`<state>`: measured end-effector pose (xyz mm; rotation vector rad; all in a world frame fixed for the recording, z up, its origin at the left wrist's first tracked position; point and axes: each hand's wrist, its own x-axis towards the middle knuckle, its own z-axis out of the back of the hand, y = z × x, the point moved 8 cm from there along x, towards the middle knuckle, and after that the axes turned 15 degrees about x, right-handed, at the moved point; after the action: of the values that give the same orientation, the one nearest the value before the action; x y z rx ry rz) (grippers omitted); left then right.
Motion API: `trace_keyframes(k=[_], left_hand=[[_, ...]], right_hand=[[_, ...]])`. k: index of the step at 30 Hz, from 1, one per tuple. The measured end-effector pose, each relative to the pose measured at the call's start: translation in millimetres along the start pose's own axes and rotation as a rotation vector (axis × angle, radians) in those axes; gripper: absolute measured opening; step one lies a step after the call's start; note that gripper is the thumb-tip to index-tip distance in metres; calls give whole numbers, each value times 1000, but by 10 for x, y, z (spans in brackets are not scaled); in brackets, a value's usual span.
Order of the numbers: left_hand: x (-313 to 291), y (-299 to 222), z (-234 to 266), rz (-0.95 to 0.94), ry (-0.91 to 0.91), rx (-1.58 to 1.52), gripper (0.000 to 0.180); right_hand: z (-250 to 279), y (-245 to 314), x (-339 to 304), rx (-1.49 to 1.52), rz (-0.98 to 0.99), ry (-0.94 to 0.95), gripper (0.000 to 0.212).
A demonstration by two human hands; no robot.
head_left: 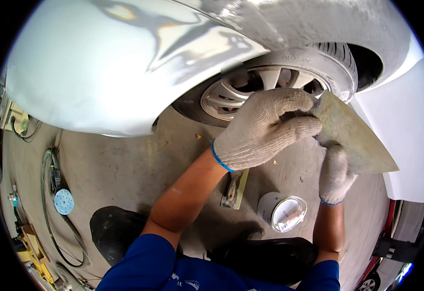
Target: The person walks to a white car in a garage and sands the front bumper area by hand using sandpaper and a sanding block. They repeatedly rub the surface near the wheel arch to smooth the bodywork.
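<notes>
Both my hands wear knitted off-white gloves with blue cuffs. A thin, flat, roughly triangular olive-beige board (352,136), with some rough dark bits along its left edge, is tilted in front of the car wheel. My left hand (270,127) is closed at the board's left edge, thumb and fingers bent toward each other there. From below, my right hand (336,175) grips the board's lower edge, its thumb in front and most of its fingers hidden behind. Whether a smaller thing sits between my left fingertips is hard to make out.
Ahead stands a car with a pale fender (100,72), a sanded grey panel (314,22) and a wheel (265,80). On the floor are a lidded can (268,207) with a tube (289,221) on top, a putty knife (231,189), and a hosed sander (64,201).
</notes>
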<state>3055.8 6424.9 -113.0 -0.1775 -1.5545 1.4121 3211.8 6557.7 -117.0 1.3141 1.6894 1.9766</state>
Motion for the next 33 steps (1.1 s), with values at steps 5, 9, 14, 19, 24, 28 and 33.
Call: trace_keyframes(k=[5, 9, 14, 19, 24, 28, 33], left_hand=[[27, 59, 136, -23, -32, 103, 13], [39, -112, 99, -199, -6, 183, 11], [17, -46, 123, 1, -38, -211, 10], [7, 215, 370, 623, -410, -466, 37], [-121, 312, 523, 98, -470, -910, 39], [-186, 119, 638, 26, -556, -328, 32], [-193, 131, 620, 235, -523, -529, 32]], right_hand=[[-1, 631, 401, -200, 308, 104, 59], [-541, 627, 270, -494, 152, 554, 54], [-860, 382, 114, -299, -217, 526, 33], [-1205, 961, 182, -637, 413, 582, 28], [-1693, 1213, 110, -772, 708, 713, 26], [-1826, 1252, 102, -919, 733, 737, 25], [-1897, 1282, 111, -949, 781, 757, 24]])
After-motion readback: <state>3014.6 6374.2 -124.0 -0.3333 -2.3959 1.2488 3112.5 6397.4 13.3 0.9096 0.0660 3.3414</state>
